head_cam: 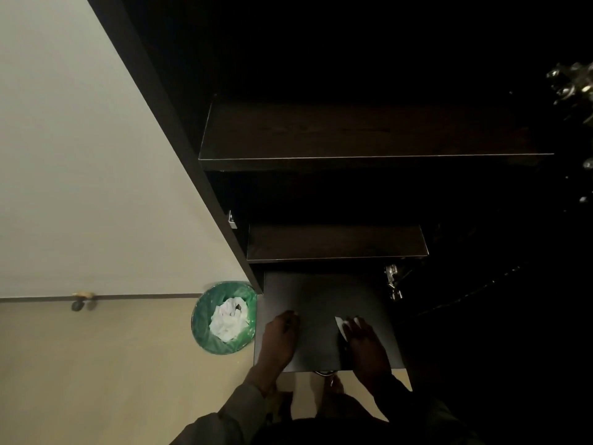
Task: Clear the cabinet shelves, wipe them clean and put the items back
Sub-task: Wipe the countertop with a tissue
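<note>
Dark wooden cabinet shelves [369,136] rise in steps above the lowest dark flat board [321,303], where both my hands are. My left hand [279,335] lies flat, fingers relaxed, holding nothing; my right hand [362,338] presses a white folded wipe [340,326] onto the board. Beside the cabinet stands a green-lined round bin [224,317] with crumpled white paper.

My sleeves and bare hands, seen from above

I wear a dull grey-olive long-sleeved top; the left sleeve [221,419] ends at the wrist, the right sleeve [414,409] looks darker in shadow. My left hand [279,335] and right hand [365,342] are bare, ungloved.
</note>
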A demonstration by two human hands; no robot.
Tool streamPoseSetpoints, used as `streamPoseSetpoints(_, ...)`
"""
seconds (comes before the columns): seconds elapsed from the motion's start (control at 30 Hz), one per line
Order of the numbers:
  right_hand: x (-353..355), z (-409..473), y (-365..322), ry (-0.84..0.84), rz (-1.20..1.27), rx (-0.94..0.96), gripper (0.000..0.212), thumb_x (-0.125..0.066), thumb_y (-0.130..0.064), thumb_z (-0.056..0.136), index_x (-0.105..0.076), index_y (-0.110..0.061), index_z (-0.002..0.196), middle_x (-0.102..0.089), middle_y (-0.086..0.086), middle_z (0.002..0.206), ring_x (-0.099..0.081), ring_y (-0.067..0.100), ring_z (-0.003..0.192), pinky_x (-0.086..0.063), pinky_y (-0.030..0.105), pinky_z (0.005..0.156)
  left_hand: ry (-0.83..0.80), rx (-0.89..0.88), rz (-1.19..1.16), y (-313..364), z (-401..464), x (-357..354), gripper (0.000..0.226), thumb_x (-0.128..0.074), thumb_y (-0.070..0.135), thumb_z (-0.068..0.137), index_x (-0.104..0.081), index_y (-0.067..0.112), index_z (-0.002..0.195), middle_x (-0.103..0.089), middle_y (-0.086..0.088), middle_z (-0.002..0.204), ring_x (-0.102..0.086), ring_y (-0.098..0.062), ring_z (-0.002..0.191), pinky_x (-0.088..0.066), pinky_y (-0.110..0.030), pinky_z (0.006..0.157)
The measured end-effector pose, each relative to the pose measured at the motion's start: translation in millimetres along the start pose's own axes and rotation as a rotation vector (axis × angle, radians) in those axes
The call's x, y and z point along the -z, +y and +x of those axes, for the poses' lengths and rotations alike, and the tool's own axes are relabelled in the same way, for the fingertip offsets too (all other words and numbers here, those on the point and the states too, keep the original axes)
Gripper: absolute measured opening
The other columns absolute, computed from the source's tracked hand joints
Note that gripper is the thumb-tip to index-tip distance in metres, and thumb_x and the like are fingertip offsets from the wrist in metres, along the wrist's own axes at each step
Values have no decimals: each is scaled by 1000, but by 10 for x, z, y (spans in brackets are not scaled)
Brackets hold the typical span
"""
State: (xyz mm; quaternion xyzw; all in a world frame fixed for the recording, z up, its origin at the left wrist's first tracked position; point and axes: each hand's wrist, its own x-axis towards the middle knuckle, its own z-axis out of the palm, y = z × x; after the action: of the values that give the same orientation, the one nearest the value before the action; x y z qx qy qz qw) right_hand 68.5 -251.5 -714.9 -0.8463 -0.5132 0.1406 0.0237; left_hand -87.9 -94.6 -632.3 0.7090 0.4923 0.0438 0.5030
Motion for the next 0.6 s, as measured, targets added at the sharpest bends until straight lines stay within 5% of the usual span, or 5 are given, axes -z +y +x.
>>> streamPoseSetpoints(0.07,63,121,71,-14,81,-57,32,-78,-23,71,-74,-16,102,-73,5,106,-70,26,101,-54,35,89,-7,-37,22,-7,55,-50,19,-53,18,100,-70,9,100,-70,-6,96,-66,-24,89,-33,-5,57)
streamPoseSetpoints(0.23,461,392,149,281,405,-268,25,-53,-18,90,-72,-3,96,-73,14,89,-72,28,78,-55,26,70,35,-72,55,-35,220,-75,21,-53,20,100,-71,10,103,-73,-8,103,-68,-27,93,-32,-19,64)
streamPoseSetpoints(0.47,654,830,335,353,571,-426,31,-47,-11,99,-62,-8,126,-67,19,116,-63,37,105,-46,37,88,66,-90,90,-167,416,-127,14,-57,16,97,-71,15,100,-65,8,89,-51,1,67,-30,-13,61)
streamPoseSetpoints(0.53,544,914,370,332,704,-490,28,-52,-8,97,-70,-14,117,-69,20,109,-63,37,103,-46,41,88,74,-71,70,-217,400,-168,15,-56,18,98,-70,18,101,-60,11,83,-52,5,60,-31,-11,58)
streamPoseSetpoints(0.6,442,1011,387,294,1221,-617,22,-57,-9,90,-75,-21,92,-68,14,90,-64,33,91,-49,39,78,81,-51,41,-257,354,-191,17,-54,18,100,-70,14,102,-59,11,83,-53,7,61,-34,-2,57)
